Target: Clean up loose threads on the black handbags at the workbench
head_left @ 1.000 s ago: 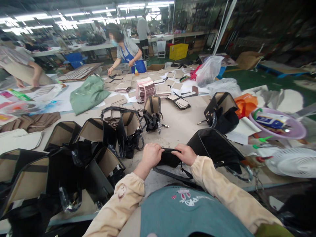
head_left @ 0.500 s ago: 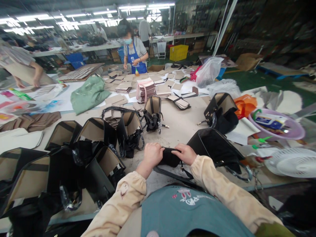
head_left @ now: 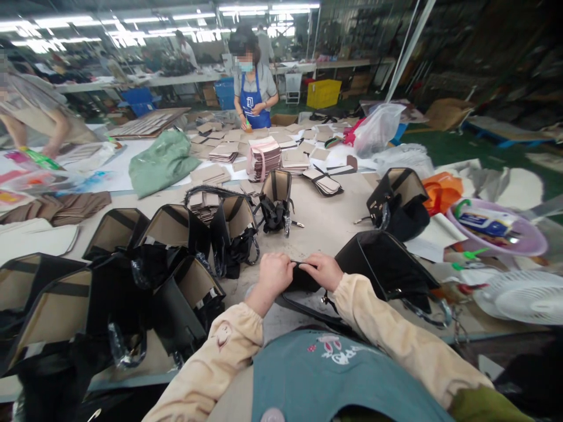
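Both hands meet over a small black pouch [head_left: 303, 280] at the table's near edge. My left hand [head_left: 275, 274] is closed on its left end. My right hand [head_left: 323, 271] pinches its top right edge. A black strap [head_left: 308, 309] trails from the pouch toward my body. Just right of my right hand lies a black handbag [head_left: 387, 266] on its side. Cream sleeves cover both forearms.
Several open black handbags with tan lining [head_left: 176, 258] crowd the left of the table [head_left: 325, 220]. A pink basin [head_left: 497, 225] and a white fan [head_left: 523, 296] sit at the right. Stacks of card pieces [head_left: 264, 155] and a green bag [head_left: 160, 161] lie farther back. A person in a blue apron [head_left: 253, 94] stands across the table.
My hands have drawn closer together on the pouch, which shows less. The person in the blue apron has straightened up and shifted right; the view rose slightly.
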